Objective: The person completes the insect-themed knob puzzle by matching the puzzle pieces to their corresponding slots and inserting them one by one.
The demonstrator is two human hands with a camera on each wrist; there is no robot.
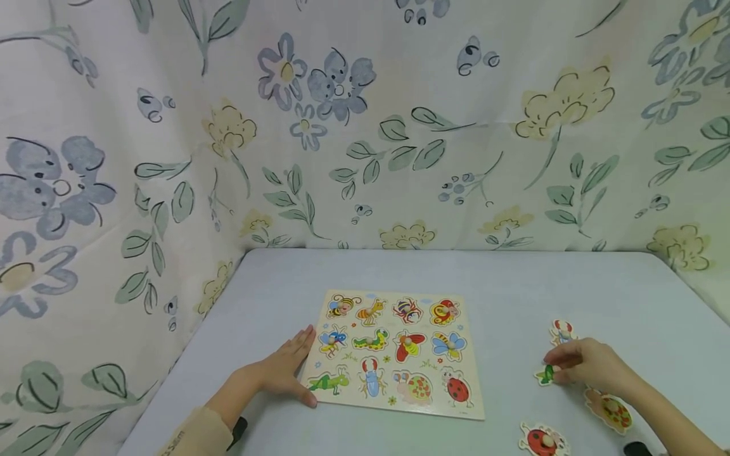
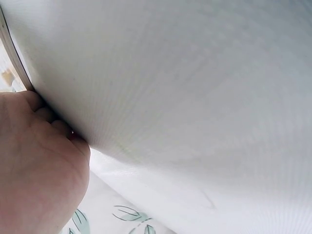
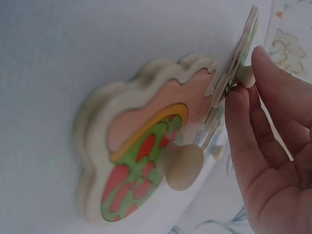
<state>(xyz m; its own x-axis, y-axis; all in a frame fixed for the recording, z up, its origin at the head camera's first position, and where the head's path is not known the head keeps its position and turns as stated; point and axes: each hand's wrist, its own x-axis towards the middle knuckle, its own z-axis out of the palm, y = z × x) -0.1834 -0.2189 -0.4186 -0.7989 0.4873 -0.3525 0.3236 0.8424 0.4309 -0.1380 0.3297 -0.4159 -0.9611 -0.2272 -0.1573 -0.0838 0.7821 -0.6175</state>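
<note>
Right of the puzzle board, the right hand pinches a green piece by its knob, partly hiding it; the head view crops a ladybird piece. The left hand, thumb spread, touches the board's left edge.

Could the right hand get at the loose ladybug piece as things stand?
Probably yes: the ladybug piece lies near the right hand with nothing over it, though the green piece it pinches would likely need releasing first.
</note>
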